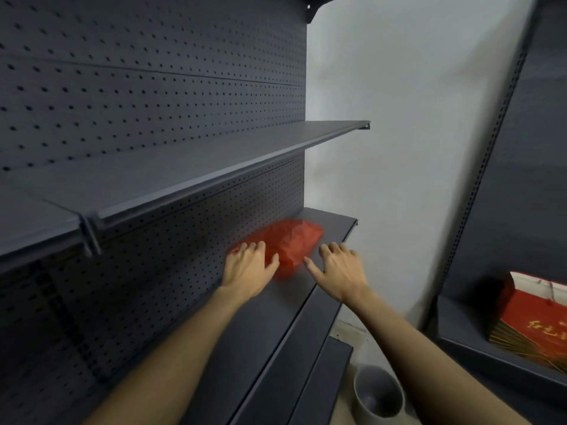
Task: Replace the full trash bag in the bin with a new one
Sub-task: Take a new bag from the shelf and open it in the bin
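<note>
A red plastic bag bundle (291,240) lies on the dark grey shelf (334,223) at its far end, against the pegboard back. My left hand (247,268) rests on the near end of the bundle, fingers laid over it and thumb against its side. My right hand (340,268) hovers just right of the bundle with fingers spread, touching nothing that I can see. A small grey bin (379,391) stands on the floor below, and its inside looks bare.
A second grey shelf (214,157) juts out above the bundle. A white wall (414,148) closes the far end. Another dark rack at right holds a stack of red printed paper bags (537,320). A lower shelf step (306,363) lies below my arms.
</note>
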Demonstrator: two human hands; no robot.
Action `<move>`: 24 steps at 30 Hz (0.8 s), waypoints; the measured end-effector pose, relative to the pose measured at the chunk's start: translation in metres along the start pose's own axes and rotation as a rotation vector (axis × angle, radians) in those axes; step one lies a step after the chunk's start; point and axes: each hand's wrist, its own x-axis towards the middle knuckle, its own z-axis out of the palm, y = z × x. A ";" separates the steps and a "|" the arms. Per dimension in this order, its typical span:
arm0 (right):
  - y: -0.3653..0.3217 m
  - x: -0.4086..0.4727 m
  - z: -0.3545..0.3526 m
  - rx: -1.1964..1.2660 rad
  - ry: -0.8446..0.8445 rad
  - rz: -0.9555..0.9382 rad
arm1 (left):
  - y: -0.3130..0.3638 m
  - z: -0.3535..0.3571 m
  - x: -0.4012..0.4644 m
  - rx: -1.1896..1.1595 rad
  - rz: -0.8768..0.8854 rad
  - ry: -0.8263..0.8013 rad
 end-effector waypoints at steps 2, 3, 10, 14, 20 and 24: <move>0.002 0.024 0.020 0.018 -0.019 -0.038 | -0.007 0.016 0.017 0.026 -0.039 -0.012; 0.003 0.036 0.030 0.029 -0.029 -0.058 | -0.009 0.023 0.025 0.034 -0.061 -0.017; 0.006 0.109 0.101 0.155 -0.155 -0.180 | -0.025 0.083 0.076 0.039 -0.261 -0.101; 0.014 0.133 0.142 0.187 -0.258 -0.184 | -0.032 0.119 0.095 0.045 -0.348 -0.163; 0.029 0.152 0.189 0.202 -0.361 -0.136 | -0.047 0.155 0.121 0.087 -0.359 -0.170; 0.030 0.158 0.214 0.209 -0.367 -0.137 | -0.053 0.182 0.134 0.080 -0.402 -0.229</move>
